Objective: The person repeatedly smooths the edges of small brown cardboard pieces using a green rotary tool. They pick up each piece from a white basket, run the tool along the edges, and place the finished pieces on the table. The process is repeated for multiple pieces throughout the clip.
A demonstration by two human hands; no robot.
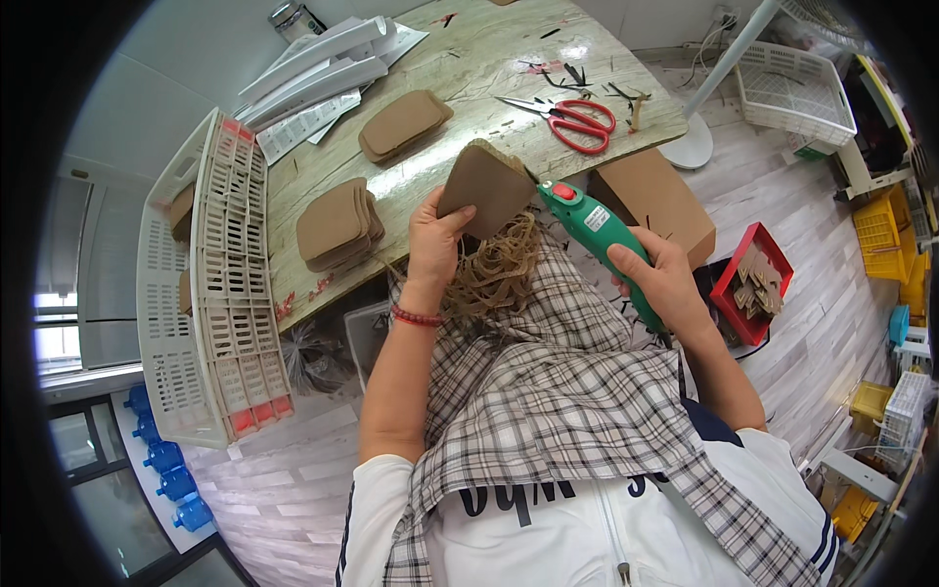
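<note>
My left hand (435,235) is closed on a brown rounded piece (486,188), perhaps a small stack, held up at the table's near edge. In my right hand (660,274) is a green handheld electric cutter (599,230) with a red switch. The cutter's tip is right beside the piece's right edge; whether they touch I cannot tell. Thin curled brown strips (499,264) lie in a heap on my checked apron, below the piece. Two stacks of similar brown pieces sit on the table: a nearer stack (337,225) and a farther stack (404,125).
Red-handled scissors (582,125) and dark scraps (567,76) lie on the table (469,73). A white plastic crate (230,284) stands at its left, near papers (318,78). On the right are a cardboard box (660,201) and a red tray (758,235) of brown bits.
</note>
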